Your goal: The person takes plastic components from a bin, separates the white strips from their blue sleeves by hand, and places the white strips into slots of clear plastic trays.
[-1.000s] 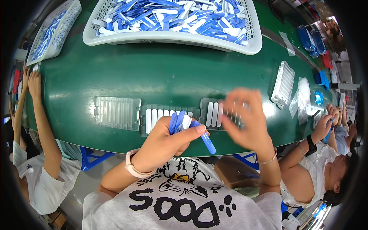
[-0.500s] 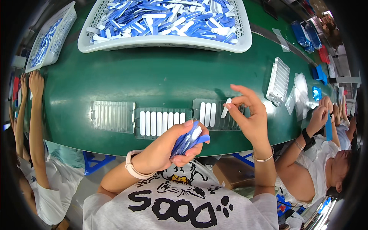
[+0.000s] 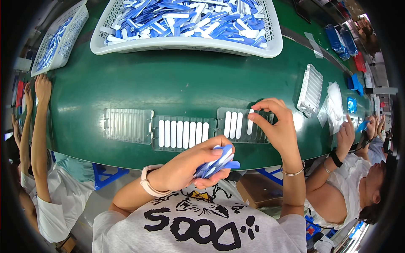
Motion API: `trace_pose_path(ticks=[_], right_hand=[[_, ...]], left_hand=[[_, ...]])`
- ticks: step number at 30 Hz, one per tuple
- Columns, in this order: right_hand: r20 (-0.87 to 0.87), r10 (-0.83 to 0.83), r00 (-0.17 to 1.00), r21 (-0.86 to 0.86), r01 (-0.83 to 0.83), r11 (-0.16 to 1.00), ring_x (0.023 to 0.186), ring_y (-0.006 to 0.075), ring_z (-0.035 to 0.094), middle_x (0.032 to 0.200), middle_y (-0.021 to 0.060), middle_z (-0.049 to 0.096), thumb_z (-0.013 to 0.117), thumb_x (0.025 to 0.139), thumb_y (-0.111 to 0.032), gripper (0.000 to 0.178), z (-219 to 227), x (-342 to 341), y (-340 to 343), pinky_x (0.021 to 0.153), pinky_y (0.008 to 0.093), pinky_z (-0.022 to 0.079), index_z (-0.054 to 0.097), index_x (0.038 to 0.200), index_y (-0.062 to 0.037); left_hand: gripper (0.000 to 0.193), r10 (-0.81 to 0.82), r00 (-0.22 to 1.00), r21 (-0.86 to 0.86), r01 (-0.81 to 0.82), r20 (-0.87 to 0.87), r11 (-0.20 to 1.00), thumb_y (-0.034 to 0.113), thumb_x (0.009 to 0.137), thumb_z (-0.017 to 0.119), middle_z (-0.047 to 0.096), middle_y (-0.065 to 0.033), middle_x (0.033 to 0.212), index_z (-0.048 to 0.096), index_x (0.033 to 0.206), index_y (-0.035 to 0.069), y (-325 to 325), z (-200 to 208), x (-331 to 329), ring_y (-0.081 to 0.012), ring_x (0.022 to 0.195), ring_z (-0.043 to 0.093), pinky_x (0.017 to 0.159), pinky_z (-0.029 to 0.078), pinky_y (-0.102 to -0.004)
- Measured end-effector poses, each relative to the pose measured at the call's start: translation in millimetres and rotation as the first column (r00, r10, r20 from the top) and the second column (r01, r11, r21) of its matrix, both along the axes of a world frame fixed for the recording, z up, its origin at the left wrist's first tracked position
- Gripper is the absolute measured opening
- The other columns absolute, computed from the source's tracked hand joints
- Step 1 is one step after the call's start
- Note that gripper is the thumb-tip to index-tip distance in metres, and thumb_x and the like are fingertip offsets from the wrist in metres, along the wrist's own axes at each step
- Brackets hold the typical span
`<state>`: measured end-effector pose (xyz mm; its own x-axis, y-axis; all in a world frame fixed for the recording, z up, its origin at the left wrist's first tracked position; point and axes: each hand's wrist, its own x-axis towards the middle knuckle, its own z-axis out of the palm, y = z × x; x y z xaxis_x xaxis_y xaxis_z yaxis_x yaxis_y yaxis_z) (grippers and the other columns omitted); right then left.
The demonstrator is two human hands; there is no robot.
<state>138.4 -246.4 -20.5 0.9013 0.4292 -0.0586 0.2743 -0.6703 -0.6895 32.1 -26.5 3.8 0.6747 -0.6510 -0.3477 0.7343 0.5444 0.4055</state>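
My left hand [image 3: 190, 162] is closed round a bundle of flat, round-ended blue and white strips [image 3: 216, 162] that look like small nail files. Between thumb and fingers, my right hand [image 3: 274, 120] pinches one white strip [image 3: 250, 121], upright over the right clear plastic tray [image 3: 259, 135]. Three white strips [image 3: 233, 125] lie side by side in that tray's left slots, a gap away from the pinched one. The middle clear tray [image 3: 155, 137] bears a row of several white strips [image 3: 180, 134]; my left hand covers its lower right corner. A ribbed clear tray [image 3: 128, 126] without strips adjoins it on the left.
A large white basket [image 3: 185, 45] heaped with blue and white strips stands at the far side of the green table [image 3: 126, 80]. Another basket [image 3: 63, 55] is at far left. Stacked clear trays [image 3: 310, 90] and plastic bags [image 3: 335, 105] lie right. Co-workers' hands [image 3: 43, 88] work at both sides.
My right hand has brought the white strip from a tilt to upright, lower over the right tray. My left hand with its bundle has shifted slightly right and down.
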Motion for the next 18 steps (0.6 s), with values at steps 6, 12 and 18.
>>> trace_pose_path(ticks=[6,12,18], right_hand=[[0.241,0.046,0.969,0.135,-0.080,0.988,0.085,0.0189,0.057,0.091,0.0019,0.065,0.076,0.074,-0.013,0.016,8.5,-11.6,9.5,0.081,0.0320,0.038,0.070,0.088,-0.0095],[-0.111,0.382,0.917,0.503,-0.279,0.818,0.081,0.0198,0.059,0.091,0.0078,0.065,0.076,0.072,-0.004,0.017,36.8,-27.0,16.8,0.073,0.0301,0.046,0.070,0.087,-0.0036],[-0.154,0.049,0.987,0.616,0.057,0.786,0.077,0.0162,0.059,0.088,0.0087,0.065,0.069,0.075,0.003,0.011,32.4,-30.3,5.2,0.071,0.0289,0.047,0.063,0.083,-0.0002]], left_hand=[[0.027,-0.042,0.991,0.242,0.010,0.128,0.970,0.030,0.099,0.041,0.053,-0.0084,0.068,0.047,0.104,0.005,0.3,7.5,-1.2,-0.0049,0.044,0.032,0.039,0.025,-0.0210],[0.028,-0.037,0.989,0.322,-0.012,0.146,0.947,0.030,0.100,0.041,0.062,-0.0105,0.076,0.051,0.103,0.004,-3.3,7.4,-0.6,-0.0035,0.045,0.034,0.042,0.027,-0.0195],[0.026,-0.097,0.983,0.319,0.043,0.154,0.947,0.028,0.101,0.042,0.061,-0.0026,0.076,0.053,0.102,0.004,-6.4,4.8,1.2,-0.0008,0.049,0.032,0.043,0.027,-0.0178]])
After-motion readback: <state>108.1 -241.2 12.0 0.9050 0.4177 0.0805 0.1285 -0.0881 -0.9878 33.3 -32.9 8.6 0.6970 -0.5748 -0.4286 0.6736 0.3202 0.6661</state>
